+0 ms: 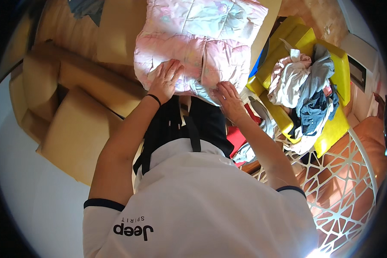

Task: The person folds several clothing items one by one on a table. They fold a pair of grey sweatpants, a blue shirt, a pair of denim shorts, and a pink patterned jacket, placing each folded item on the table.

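Note:
A pale pink and mint quilted jacket (225,54), printed with small figures, lies spread in front of me with its zip running down the middle. Flat on its lower left part rests my left hand (167,77), fingers slightly apart, a black band around the wrist. My right hand (229,96) touches the lower right edge of the jacket near the bottom of the zip. Its thumb is partly hidden, so whether it pinches the fabric is unclear. Under the jacket is a tan padded surface (119,32).
On the right, a yellow chair (332,138) holds a heap of crumpled clothes (296,80). A white lattice panel (338,187) curves below it. Tan sofa cushions (77,132) stand at the left. Red and grey fabric (237,138) lies beside my right leg. Dark blue cloth (85,8) is at the top left.

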Demonstrator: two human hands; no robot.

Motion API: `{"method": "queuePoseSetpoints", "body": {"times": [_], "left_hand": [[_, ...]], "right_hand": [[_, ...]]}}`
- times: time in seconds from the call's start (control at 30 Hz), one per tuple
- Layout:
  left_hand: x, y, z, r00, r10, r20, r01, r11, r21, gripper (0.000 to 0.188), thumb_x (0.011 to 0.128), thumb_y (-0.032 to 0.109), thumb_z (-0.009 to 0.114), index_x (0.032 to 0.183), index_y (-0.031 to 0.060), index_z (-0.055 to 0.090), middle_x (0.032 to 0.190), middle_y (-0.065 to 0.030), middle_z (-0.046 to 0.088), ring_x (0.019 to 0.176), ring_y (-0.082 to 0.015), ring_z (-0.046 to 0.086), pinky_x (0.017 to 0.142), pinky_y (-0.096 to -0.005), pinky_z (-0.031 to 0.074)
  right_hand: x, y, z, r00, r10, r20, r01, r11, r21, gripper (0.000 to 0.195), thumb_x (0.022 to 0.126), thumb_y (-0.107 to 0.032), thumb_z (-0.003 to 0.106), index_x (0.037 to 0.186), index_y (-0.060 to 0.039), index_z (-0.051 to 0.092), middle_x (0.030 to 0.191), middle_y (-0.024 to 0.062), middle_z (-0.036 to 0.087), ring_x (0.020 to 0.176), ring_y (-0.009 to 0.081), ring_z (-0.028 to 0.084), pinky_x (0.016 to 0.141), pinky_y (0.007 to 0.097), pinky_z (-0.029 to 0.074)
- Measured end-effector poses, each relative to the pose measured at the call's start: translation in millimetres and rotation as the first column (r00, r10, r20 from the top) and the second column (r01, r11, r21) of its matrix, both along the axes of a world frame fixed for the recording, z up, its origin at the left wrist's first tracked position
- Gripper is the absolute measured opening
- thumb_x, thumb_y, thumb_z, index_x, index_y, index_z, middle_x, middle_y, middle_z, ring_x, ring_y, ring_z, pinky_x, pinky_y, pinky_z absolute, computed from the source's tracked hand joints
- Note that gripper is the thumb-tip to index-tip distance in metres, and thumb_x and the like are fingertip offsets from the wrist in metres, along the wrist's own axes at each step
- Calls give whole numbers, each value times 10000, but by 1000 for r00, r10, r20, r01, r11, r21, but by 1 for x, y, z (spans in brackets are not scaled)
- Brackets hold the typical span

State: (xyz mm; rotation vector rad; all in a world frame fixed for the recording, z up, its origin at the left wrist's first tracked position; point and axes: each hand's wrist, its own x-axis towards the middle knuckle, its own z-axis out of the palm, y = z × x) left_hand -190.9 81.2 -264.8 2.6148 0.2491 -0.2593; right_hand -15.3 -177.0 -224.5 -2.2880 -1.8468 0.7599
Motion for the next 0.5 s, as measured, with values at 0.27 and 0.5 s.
{"method": "queuePoseSetpoints", "body": {"times": [0.27,0.5], "left_hand": [[-1,-2,3,1000,-18,21,17,999,34,823,713,158,719,1454,60,374,1516,-170,314,1419,-336,289,1121,-550,261],[-2,-23,67,951,232,-203,-289,900,-327,1113,635,379,832,1507,53,224,1548,-198,229,1454,-359,196,1158,-558,166]], "right_hand": [[-5,-7,-35,990,-121,-68,129,985,119,237,787,-116,610,1024,-121,624,1270,79,516,1300,280,417,1140,464,296],[26,29,25,427,-658,-620,739,649,-179,112,912,-80,591,1000,-21,556,903,178,645,884,387,637,790,407,508]]}}
